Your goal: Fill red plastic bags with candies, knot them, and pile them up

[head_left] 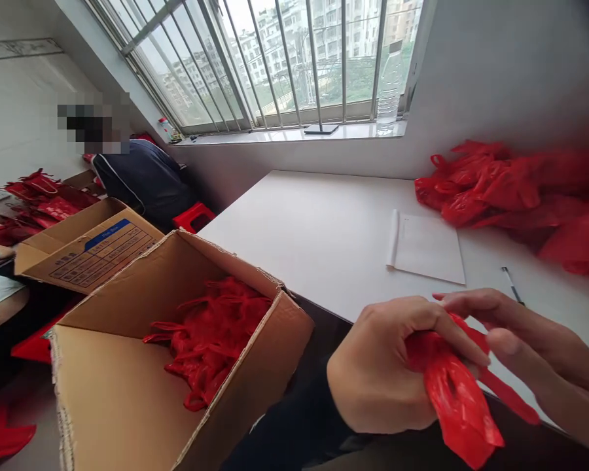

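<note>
Bunched in my left hand (380,366) is a red plastic bag (464,405), with its lower end hanging out below my curled fingers. My right hand (535,347) is close on the other side, thumb and forefinger apart, and a strip of the bag runs between the two hands. Whether the right fingertips touch the plastic I cannot tell. To the left, an open cardboard box (112,386) contains a heap of crumpled red plastic bags (216,333).
More red bags (495,183) are piled on the white table (314,209) against the wall. A notepad (427,248) and a pen (513,284) lie nearer. Behind my box are another cardboard box (93,248), a person in dark clothing (147,173) and a red stool (194,216).
</note>
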The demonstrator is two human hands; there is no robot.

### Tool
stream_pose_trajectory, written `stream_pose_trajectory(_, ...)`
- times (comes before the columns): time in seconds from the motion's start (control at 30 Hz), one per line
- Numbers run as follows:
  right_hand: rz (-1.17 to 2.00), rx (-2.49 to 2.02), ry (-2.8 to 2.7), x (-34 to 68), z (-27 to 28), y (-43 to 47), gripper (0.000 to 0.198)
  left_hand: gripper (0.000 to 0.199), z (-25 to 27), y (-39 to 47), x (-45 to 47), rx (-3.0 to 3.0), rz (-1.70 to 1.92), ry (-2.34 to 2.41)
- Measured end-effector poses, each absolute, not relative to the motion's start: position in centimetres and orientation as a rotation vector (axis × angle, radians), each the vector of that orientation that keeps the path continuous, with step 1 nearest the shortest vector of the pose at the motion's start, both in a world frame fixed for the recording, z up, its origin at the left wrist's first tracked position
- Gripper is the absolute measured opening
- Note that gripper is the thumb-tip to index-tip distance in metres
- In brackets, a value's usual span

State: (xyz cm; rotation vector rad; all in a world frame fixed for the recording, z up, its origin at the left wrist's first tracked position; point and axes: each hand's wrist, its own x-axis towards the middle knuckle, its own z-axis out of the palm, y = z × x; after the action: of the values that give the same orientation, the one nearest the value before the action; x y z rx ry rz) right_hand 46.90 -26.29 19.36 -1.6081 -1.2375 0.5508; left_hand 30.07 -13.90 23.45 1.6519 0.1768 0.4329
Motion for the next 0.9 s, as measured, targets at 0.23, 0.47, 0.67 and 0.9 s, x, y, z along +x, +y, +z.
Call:
stream_pose_trajectory(0.23,0.834,-1.435,-1.038,47.7,20.4,-22.8,0.033,0.035,21.4,-10.4,33.1,2.202,0.992,0.23)
stream_pose_trajectory(0.47,1.05,-1.252,-1.082,49.3,19.2,-20.6,0.033,0.031,19.0,-8.9,34.5,2.301,1.212,0.073)
stream_pose_trajectory(0.67,0.76,-1.324,-1.043,49.7,19.1,-20.9,0.023,0.054,17.6,-7.3,34.7,2.419,1.06,0.014)
stream_pose_trajectory(0.9,0.526,-1.476,-0.857,52.2,16.5,-22.5,0.025,0.049,13.7,-6.7,32.3,2.34,1.136,0.422)
